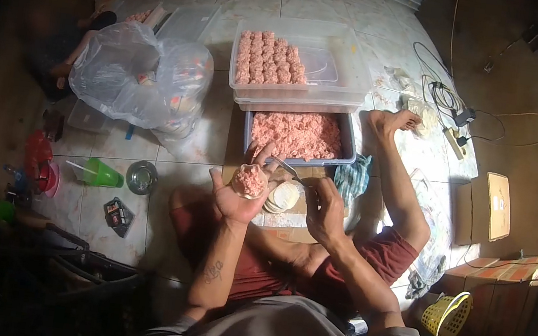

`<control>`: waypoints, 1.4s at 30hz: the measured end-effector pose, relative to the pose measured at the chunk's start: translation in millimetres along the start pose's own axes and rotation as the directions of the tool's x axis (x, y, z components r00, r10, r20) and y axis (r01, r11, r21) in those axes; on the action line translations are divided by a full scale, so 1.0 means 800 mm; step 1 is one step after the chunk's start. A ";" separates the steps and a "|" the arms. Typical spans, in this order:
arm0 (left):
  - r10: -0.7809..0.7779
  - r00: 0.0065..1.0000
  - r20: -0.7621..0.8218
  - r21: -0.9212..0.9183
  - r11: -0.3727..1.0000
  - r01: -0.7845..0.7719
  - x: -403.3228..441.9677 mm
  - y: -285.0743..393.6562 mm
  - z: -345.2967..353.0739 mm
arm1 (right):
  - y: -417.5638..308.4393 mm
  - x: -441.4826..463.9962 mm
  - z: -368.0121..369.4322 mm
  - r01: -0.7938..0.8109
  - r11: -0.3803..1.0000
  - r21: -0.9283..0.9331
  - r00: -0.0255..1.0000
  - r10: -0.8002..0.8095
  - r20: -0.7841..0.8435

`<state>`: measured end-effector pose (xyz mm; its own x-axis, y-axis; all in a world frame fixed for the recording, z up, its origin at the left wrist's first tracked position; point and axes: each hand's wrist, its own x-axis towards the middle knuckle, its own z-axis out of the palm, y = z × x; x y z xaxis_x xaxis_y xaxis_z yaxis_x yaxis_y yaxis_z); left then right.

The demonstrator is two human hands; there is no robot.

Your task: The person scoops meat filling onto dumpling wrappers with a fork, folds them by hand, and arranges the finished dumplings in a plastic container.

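Note:
On the palm of my left hand lies a round dumpling wrapper with a mound of pink minced meat on it, the fingers curved around its edge. My right hand grips the handle of a thin metal utensil, which looks like a spoon or a spreader; its tip points toward the left fingers. Between the hands, a stack of pale round wrappers rests on a board. Just beyond is a blue-grey tub filled with minced meat.
A clear plastic box behind the tub holds rows of meat-filled pieces. To the left are a large plastic bag, a green cup and a glass ashtray. A yellow basket and cables are at right. Another person's arm shows at left.

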<state>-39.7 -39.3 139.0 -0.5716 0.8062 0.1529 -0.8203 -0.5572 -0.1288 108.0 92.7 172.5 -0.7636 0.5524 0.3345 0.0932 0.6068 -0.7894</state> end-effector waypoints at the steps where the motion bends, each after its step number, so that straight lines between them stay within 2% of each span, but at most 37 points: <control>1: 0.007 1.000 -0.020 0.005 1.000 -0.007 0.001 -0.001 0.003 | 0.004 0.002 0.004 0.038 0.999 0.012 0.999 -0.038 -0.038; 3: 0.016 0.999 -0.038 -0.004 1.000 -0.016 0.001 0.000 -0.002 | 0.008 0.004 0.007 0.075 0.997 0.019 0.994 -0.073 -0.079; 5: 0.025 0.998 -0.054 -0.008 1.000 -0.025 0.002 0.000 -0.003 | 0.010 0.008 0.007 -0.026 0.996 0.083 1.000 0.026 -0.002; 9: 0.054 0.997 -0.049 -0.021 0.998 -0.055 0.003 0.000 -0.001 | -0.007 0.004 -0.001 -0.110 0.985 0.131 0.994 0.108 0.021; 11: 0.064 0.996 -0.067 -0.032 0.997 -0.066 0.002 -0.002 0.002 | -0.019 0.005 -0.013 -0.116 0.993 -0.006 0.986 0.116 0.120; 13: 0.088 0.985 -0.148 0.006 0.996 -0.088 0.004 -0.004 0.007 | -0.014 0.009 -0.017 -0.068 0.997 -0.030 0.986 0.072 0.153; 15: 0.074 0.988 -0.136 -0.007 0.997 -0.075 0.004 -0.006 0.005 | -0.013 0.013 -0.018 -0.018 0.998 -0.052 0.983 0.027 0.181; 18: 0.052 0.987 -0.150 -0.062 0.996 -0.062 0.004 -0.005 0.004 | -0.013 0.020 -0.014 -0.077 0.995 -0.058 0.969 0.088 0.232; 20: 0.036 0.983 -0.179 -0.101 0.993 -0.055 0.001 -0.003 0.000 | -0.010 0.024 -0.012 -0.197 0.980 -0.039 0.930 0.200 0.308; 21: 0.031 0.984 -0.177 -0.135 0.989 -0.056 -0.001 0.000 -0.004 | -0.010 0.026 -0.013 -0.200 0.979 -0.037 0.931 0.201 0.305; 24: 0.018 0.988 -0.155 -0.175 0.983 -0.046 -0.006 0.005 -0.015 | -0.015 0.032 -0.021 -0.332 0.933 0.137 0.935 0.307 0.178; 26: 0.010 0.991 -0.136 -0.181 0.983 -0.035 -0.008 0.006 -0.020 | 0.007 0.032 -0.018 -0.326 0.924 0.199 0.934 0.282 0.217; 28: 0.023 0.996 -0.089 -0.007 1.000 -0.024 -0.007 0.003 -0.023 | 0.015 0.027 -0.016 -0.314 0.925 0.215 0.942 0.275 0.193; 29: 0.022 0.996 -0.088 -0.007 1.000 -0.023 -0.006 0.001 -0.016 | 0.015 0.026 -0.017 -0.299 0.927 0.226 0.949 0.265 0.169; 31: 0.021 0.977 -0.212 -0.273 0.959 -0.080 -0.003 -0.003 -0.001 | 0.015 0.033 -0.025 -0.325 0.913 0.248 0.943 0.292 0.159; 32: 0.024 0.977 -0.210 -0.272 0.959 -0.082 -0.002 -0.003 -0.003 | 0.014 0.038 -0.030 -0.352 0.896 0.270 0.935 0.322 0.151; 33: 0.036 0.980 -0.195 -0.168 0.983 -0.069 -0.002 -0.004 -0.006 | 0.012 0.043 -0.037 -0.329 0.927 0.178 0.942 0.309 0.131; 34: 0.046 0.983 -0.179 -0.060 0.997 -0.057 0.000 -0.004 -0.008 | 0.007 0.045 -0.041 -0.327 0.928 0.179 0.943 0.306 0.132; 36: 0.036 0.980 -0.194 -0.109 0.992 -0.058 0.000 -0.005 -0.005 | -0.007 0.047 -0.049 -0.284 0.956 0.074 0.952 0.272 0.143; 38: 0.028 0.977 -0.209 -0.163 0.985 -0.063 0.001 -0.002 -0.010 | -0.012 0.039 -0.044 -0.282 0.952 0.122 0.954 0.265 0.140; 40: -0.095 0.904 -0.417 -0.178 0.984 0.021 0.002 0.013 -0.039 | -0.005 0.031 -0.037 -0.196 0.974 0.116 0.975 0.180 0.134; 41: -0.134 0.933 -0.333 -0.024 0.991 0.134 -0.003 0.013 -0.046 | -0.003 0.029 -0.031 -0.120 0.984 0.129 0.988 0.106 0.115; 42: -0.128 0.933 -0.336 -0.028 0.992 0.126 -0.007 0.015 -0.053 | -0.002 0.025 -0.031 -0.122 0.984 0.127 0.987 0.107 0.124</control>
<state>-45.2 -42.2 95.0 -0.4220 0.8905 -0.1699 -0.8850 -0.4453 -0.1363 108.4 117.5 193.2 -0.8227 0.5385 0.1819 0.1041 0.4574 -0.8832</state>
